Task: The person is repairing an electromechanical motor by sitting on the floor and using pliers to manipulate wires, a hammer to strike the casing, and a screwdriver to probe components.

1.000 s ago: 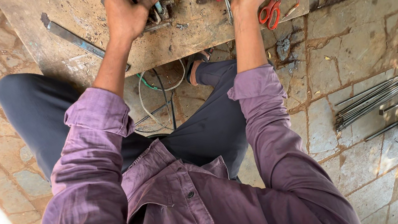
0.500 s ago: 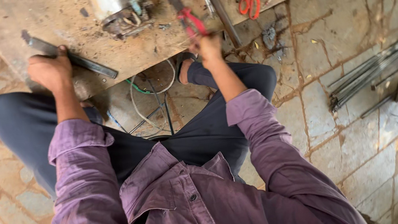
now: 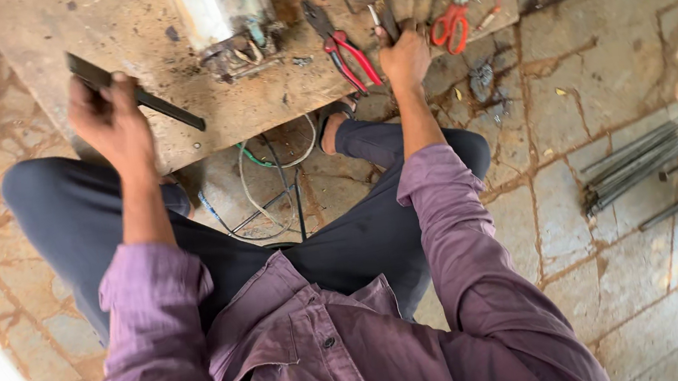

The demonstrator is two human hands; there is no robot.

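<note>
1. Head view: the left hand (image 3: 112, 115) is closed around a long flat dark metal strip (image 3: 165, 108), holding it over the near edge of the counter (image 3: 122, 36), left of the grey metal cylinder (image 3: 224, 11) that lies on the board.
2. Right of that cylinder, the right hand (image 3: 405, 57) is curled closed at the counter's near edge, apparently gripping a small dark tool; what it is cannot be made out.
3. Just left of the right hand, between it and the cylinder, lie red-handled pliers (image 3: 347, 47).
4. Farther right of the cylinder, beyond the hand, are orange-handled scissors (image 3: 456, 21) among other tools.
5. Below the cylinder, under the counter edge, loose wires (image 3: 270, 190) rest on the stone floor (image 3: 601, 81).
6. Well right of the cylinder, a bundle of metal rods (image 3: 662, 151) lies on the floor.
</note>
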